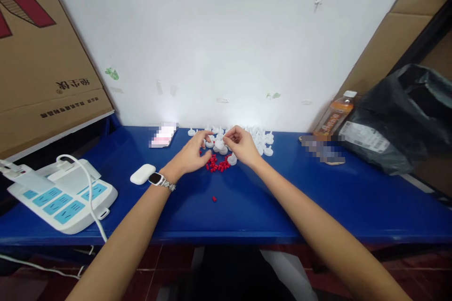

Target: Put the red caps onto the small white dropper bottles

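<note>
My left hand [193, 154] hovers at the left side of a heap of small white plastic pieces [259, 138], fingers spread and thumb apart, with nothing visibly held. Closed in a pinch, my right hand [242, 145] has its thumb and fingertips on a white plastic piece [221, 145], a round disc with a short stem. Its exact grip is partly hidden among similar pieces. Just below the hands lies a cluster of small red pieces [213, 164]. Another white piece [232, 159] rests at the cluster's right edge, and a single red piece [214, 199] lies nearer the front.
On the blue table [247, 207], a white power strip [67, 207] with a cable stands left. A white earbud case [142, 174] and a phone [164, 135] lie nearby. Right are a drink bottle [334, 115], a blurred flat item [323, 150] and a black bag [395, 127]. A white wall [226, 47] rises behind.
</note>
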A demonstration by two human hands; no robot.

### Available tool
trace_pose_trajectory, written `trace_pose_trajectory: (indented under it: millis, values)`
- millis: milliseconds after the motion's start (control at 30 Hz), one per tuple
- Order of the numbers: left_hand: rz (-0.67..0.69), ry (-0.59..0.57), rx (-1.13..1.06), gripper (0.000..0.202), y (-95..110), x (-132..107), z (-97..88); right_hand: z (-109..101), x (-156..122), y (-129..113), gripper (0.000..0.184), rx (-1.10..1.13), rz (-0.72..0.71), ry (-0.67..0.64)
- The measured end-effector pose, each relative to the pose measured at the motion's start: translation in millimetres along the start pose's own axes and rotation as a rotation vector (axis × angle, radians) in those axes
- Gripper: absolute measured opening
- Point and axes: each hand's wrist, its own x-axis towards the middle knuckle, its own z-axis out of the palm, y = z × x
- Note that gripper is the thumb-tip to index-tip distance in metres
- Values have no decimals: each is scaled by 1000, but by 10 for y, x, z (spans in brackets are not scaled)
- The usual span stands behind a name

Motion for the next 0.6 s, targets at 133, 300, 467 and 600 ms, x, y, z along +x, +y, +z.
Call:
trace_pose_trajectory:
  millis: [133, 300, 467, 600]
  values:
    - [-107, 182, 148, 27, -263, -19, -160, -84, -30, -16, 3, -277, -28, -123]
    - [-246, 156, 240, 26, -461, -53, -130, -29, -51, -35, 8, -533, -95, -275]
    - [-246, 114, 229, 24, -490, -46, -45, 24, -38, 5, 10, -666, -146, -284]
    - [-221, 85, 202, 17, -492, -37, -80, 65, -39, 56, 9, -672, -159, -255]
